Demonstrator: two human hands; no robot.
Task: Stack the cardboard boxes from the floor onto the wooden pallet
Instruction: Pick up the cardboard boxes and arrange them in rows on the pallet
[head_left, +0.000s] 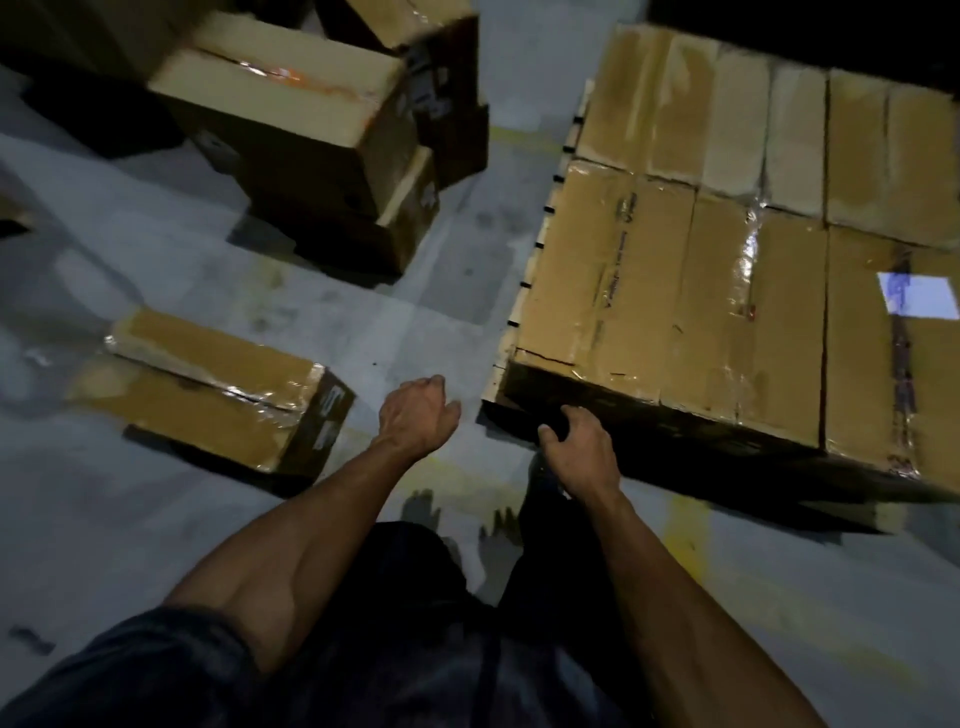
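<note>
Several taped cardboard boxes lie packed side by side on the wooden pallet at the right; only the pallet's slatted left edge shows. One loose box lies on the grey floor at the left. A pile of boxes stands at the upper left. My left hand hangs over the floor between the loose box and the pallet, fingers loosely curled and holding nothing. My right hand is at the near left corner of the pallet's front box, fingers bent against its dark side face.
Grey concrete floor with faint yellow markings spreads around me. My legs in dark trousers fill the bottom centre. A white label sits on one box at the right edge. The far background is dark.
</note>
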